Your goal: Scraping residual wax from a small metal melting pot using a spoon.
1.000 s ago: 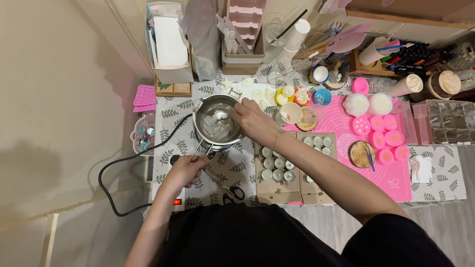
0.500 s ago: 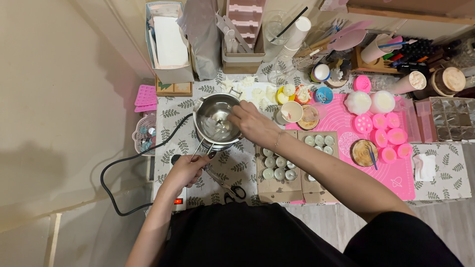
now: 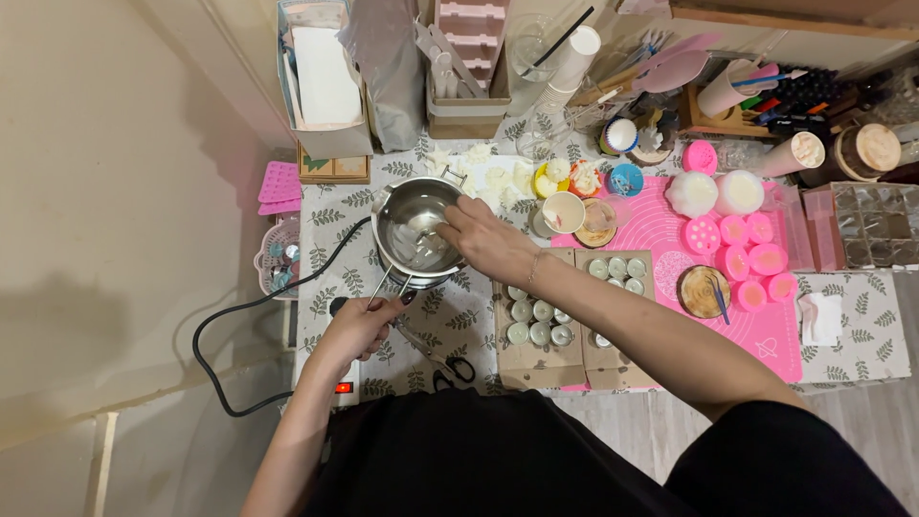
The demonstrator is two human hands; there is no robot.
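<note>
A steel pot stands at the table's left on a heater, with pale white pieces lying in its bottom. My left hand is closed around the pot's dark handle at the near-left side. My right hand reaches across from the right, its fingertips pinched together just inside the pot's right rim. Whether those fingers hold a white piece is hidden from me.
Scissors lie near the front edge. Cardboard boxes of small round tins sit right of the pot. A pink mat carries pink moulds. A paper cup, white chunks, a black cord and crowded boxes surround them.
</note>
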